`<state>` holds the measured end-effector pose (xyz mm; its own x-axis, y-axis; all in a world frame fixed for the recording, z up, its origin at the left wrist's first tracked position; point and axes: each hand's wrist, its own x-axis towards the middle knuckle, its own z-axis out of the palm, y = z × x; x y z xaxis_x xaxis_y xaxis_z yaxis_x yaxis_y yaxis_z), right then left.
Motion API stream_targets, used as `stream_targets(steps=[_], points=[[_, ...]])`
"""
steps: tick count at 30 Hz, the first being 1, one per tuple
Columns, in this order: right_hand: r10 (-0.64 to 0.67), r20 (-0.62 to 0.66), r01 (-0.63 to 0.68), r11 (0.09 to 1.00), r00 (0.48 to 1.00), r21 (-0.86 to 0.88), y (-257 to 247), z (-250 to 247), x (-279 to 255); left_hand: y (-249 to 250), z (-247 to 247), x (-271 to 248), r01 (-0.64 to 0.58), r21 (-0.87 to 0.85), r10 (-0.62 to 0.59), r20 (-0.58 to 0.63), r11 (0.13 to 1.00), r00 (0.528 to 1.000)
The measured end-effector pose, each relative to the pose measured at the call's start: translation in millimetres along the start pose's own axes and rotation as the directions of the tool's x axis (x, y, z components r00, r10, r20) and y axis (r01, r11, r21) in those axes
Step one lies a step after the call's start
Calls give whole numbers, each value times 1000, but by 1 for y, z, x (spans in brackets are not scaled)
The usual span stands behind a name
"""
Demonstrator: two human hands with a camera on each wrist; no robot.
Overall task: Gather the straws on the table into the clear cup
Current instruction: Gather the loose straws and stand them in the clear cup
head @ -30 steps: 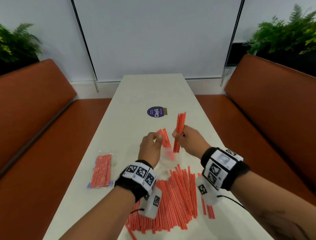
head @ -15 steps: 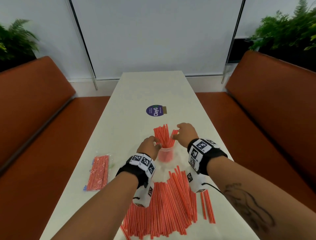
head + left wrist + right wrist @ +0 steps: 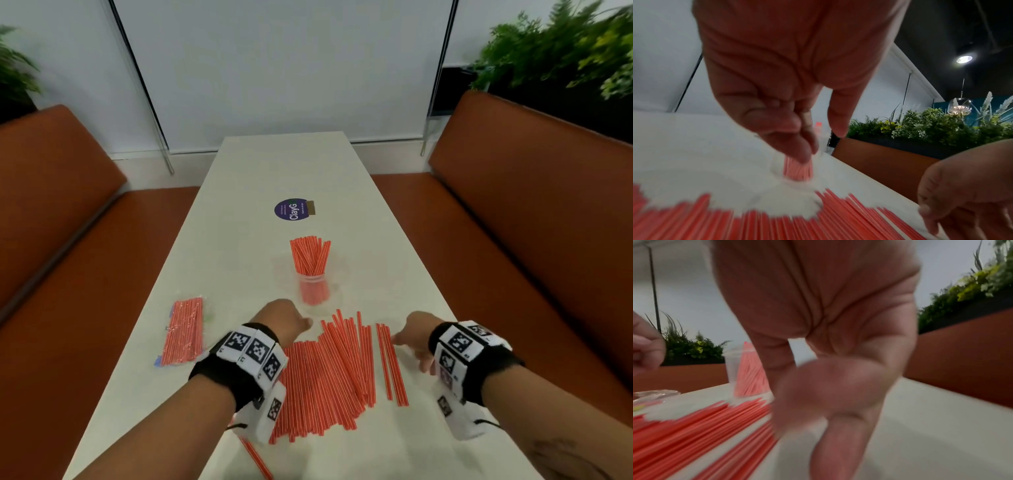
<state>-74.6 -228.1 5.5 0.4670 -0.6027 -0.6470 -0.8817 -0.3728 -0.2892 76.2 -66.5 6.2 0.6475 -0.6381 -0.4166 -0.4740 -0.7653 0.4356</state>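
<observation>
Where the long white table [image 3: 239,212] runs away between two orange benches [image 3: 534,212], all items sit on its near half.

Item 1: loose straws [image 3: 329,373], red with fine white stripes, a wide flat pile at the near middle of the table, mostly pointing near to far. A few straws lie slightly apart at the pile's right edge, and one lies askew at the near edge beneath the left wrist.

Item 2: sealed pack of straws [image 3: 183,330], in clear wrap, flat on the table to the left of the pile, well apart from it.

Item 3: clear cup [image 3: 313,291], upright, just beyond the far edge of the pile. It holds a bunch of straws that fan out above its rim.

Item 4: left hand [image 3: 282,323], over the far left corner of the pile, near the cup but not touching it. Fingers hang loosely curled, thumb apart from them; nothing held.

Item 5: right hand [image 3: 412,337], just right of the stray straws, fingers pointing down toward the table, loosely spread, holding nothing. Blur hides whether its fingertips touch the table.

Item 6: round purple sticker [image 3: 291,209], flat on the table beyond the cup.
</observation>
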Motion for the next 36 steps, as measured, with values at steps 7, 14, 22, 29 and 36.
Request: stream_targets(steps=[7, 14, 22, 29, 36], points=[[-91, -129, 92, 996, 987, -1, -28, 48, 4, 4, 50, -10, 57, 23, -58, 58, 998, 997], [-165, -73, 133, 937, 984, -323, -41, 56, 5, 5, 59, -19, 56, 11, -56, 24, 998, 998], [-184, -25, 160, 908, 983, -388, -32, 62, 9, 21, 64, -26, 38, 109, -36, -20, 993, 999], [-250, -127, 228, 960, 960, -165, -11, 51, 1, 45, 68, -19, 76, 182, -69, -45, 980, 997], [-208, -155, 239, 947, 966, 215, 6, 42, 9, 44, 76, -10, 6, 421, 0, -13, 907, 1000]])
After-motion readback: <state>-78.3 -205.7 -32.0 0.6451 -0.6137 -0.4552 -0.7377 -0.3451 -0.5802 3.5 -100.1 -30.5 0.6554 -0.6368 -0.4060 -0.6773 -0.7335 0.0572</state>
